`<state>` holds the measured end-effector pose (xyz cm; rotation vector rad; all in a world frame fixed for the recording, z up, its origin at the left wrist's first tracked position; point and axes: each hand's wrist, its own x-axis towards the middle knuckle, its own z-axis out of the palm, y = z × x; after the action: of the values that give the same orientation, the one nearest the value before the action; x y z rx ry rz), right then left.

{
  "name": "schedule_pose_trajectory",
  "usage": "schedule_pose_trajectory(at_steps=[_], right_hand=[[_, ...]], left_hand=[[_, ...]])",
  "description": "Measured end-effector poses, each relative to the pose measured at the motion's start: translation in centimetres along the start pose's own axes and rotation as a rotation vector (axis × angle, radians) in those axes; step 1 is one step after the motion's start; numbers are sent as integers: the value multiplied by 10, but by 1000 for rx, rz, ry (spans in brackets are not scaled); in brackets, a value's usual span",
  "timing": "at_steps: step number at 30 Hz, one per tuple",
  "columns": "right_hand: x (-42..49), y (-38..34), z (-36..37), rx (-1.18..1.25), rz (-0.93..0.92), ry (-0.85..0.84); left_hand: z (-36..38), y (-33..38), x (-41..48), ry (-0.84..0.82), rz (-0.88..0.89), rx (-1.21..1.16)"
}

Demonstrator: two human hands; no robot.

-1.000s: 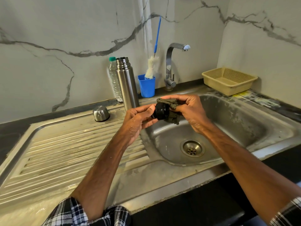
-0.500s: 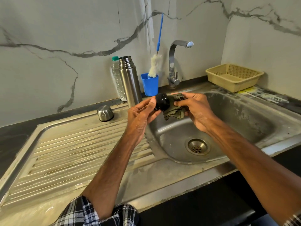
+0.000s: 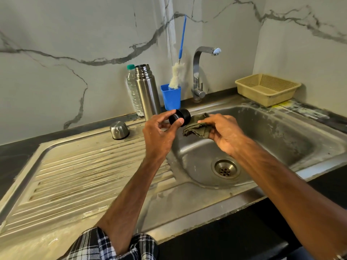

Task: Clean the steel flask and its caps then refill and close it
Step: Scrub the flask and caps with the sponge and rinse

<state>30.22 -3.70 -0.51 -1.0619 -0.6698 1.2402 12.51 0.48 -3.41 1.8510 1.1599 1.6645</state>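
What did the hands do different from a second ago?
The right hand drew the green cloth off the black cap, rightward; the cloth now sits beside the cap, not wrapped round it. The left hand keeps its pinch on the cap, now alone. The steel flask, the steel cap on the drainboard and the brush in its blue cup stayed put.

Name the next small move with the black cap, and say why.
Probably set the black cap down on the drainboard beside the steel cap. The left hand pinches it next to the cloth, not wrapped in it. The right hand holds the cloth bunched, so wiping looks done. The flask stands open.
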Motion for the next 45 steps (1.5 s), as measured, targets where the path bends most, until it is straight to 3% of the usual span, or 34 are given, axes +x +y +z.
schedule_pose_trajectory(at_steps=[4, 8, 12, 15, 18, 22, 25, 28, 34, 45], right_hand=[[3, 7, 4, -151, -76, 110], [1, 8, 5, -238, -165, 111], [1, 12, 5, -415, -390, 138], [1, 12, 5, -563, -525, 167], [5, 11, 1, -624, -512, 111], [3, 8, -1, -675, -546, -11], [4, 5, -1, -664, -572, -26], [5, 7, -1, -604, -522, -30], [1, 8, 2, -554, -641, -26], [-3, 19, 7, -589, -719, -54]], left_hand=[[7, 8, -9, -40, 127, 131], [5, 9, -8, -11, 130, 235], [5, 14, -14, -70, 188, 366], [7, 14, -16, -124, 232, 337], [9, 13, -16, -163, 223, 295], [0, 7, -8, -81, 14, 95], [-4, 8, -8, -165, -214, -180], [-2, 8, -11, -202, -331, -381], [-6, 9, -7, -151, -440, -614], [-9, 11, -2, -70, -547, -787]])
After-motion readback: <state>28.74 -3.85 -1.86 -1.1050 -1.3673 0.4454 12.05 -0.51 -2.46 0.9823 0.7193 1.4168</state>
